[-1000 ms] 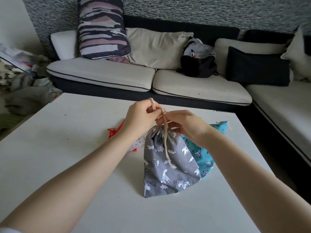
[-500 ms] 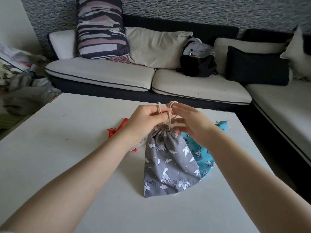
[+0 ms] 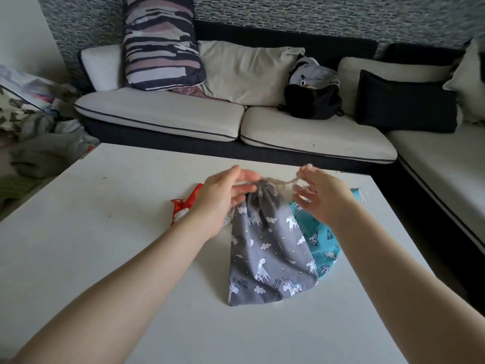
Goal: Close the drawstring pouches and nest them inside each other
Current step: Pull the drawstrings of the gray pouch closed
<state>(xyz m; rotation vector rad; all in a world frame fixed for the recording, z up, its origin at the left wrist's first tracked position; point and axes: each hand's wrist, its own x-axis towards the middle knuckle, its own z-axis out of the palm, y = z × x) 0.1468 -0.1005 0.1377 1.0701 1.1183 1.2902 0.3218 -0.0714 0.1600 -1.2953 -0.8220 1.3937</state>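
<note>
At mid-frame the grey unicorn-print fabric pouch (image 3: 267,248) lies cinched on the white table (image 3: 105,245), left hand (image 3: 223,198) and right hand (image 3: 319,198) apparently pinching its blurred beige drawstring (image 3: 278,183) apart; judging so, tying comes next.

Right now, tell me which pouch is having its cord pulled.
The grey unicorn pouch, front and centre. Its neck is gathered, with both hands at its cord. The blue pouch lies partly beneath it on the right; the red one sits behind the left hand.

grey fabric pouch with white unicorns and clouds (image 3: 270,256), teal unicorn-print pouch (image 3: 324,243), red-and-white pouch (image 3: 183,208), plain white table (image 3: 105,232), striped sofa cushion (image 3: 160,40)
</note>
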